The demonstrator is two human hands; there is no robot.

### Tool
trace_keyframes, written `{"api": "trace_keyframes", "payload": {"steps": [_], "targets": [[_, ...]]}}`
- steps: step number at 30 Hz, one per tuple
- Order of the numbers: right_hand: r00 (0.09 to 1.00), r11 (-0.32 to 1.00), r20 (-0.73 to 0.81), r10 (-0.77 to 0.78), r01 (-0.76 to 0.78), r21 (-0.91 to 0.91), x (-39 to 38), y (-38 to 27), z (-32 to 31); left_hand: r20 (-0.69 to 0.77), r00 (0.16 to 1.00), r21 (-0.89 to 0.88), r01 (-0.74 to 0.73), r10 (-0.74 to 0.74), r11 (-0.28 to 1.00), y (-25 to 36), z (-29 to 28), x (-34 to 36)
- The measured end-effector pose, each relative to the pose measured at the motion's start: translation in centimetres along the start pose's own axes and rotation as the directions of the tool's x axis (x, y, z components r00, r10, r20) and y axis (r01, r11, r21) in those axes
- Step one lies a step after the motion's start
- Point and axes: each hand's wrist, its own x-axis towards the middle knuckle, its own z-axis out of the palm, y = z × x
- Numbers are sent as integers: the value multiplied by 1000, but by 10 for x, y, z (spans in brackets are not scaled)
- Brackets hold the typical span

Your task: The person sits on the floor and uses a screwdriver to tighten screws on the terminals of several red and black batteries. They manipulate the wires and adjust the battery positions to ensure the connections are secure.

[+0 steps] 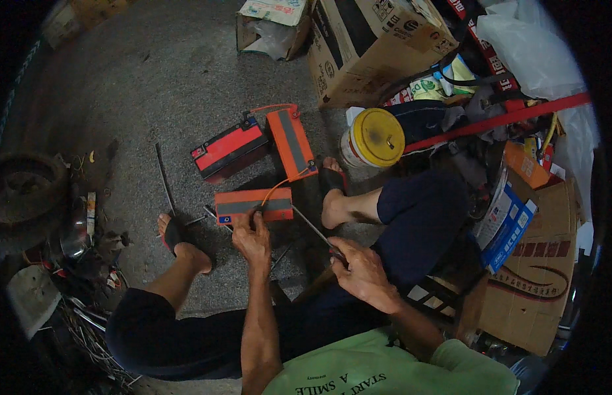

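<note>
Three block-shaped batteries lie between my feet: a red and black battery [230,150], an orange battery [302,136] with a grey stripe beside it, and a nearer orange battery [243,206]. An orange cable [277,189] runs from the middle battery to the nearer one. At its near end, my left hand [252,242] is closed in a pinch over the nearer battery. My right hand [365,273] grips the handle of a long screwdriver [312,227]. Its thin shaft slants toward the right end of that battery, and I cannot tell whether the tip touches it.
A white bucket with a yellow lid [378,137] stands beyond my right foot. Cardboard boxes [378,52] and clutter crowd the right side. Metal rods [164,174] lie near my left foot. A tyre [29,197] and tangled wires [88,336] are at left.
</note>
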Motion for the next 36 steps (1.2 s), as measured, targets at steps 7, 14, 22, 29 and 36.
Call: {"api": "trace_keyframes", "payload": {"steps": [7,14,22,29,36], "targets": [[998,999,48,34,-35,12,-1,3,-4,-5,977,152,-211,214,966,31,-1,-13],[999,999,28,-30,29,32,2,6,-1,159,940,160,-327,302,931,31,16,-27],[998,999,58,-25,24,23,5,1,-5,112,950,137,-307,293,942,18,24,-23],[992,998,120,-49,54,-39,7,-7,-14,130,949,134,-304,287,943,20,22,-23],[986,926,113,-125,157,-344,28,-32,-21,220,930,207,-339,294,918,20,20,-21]]}}
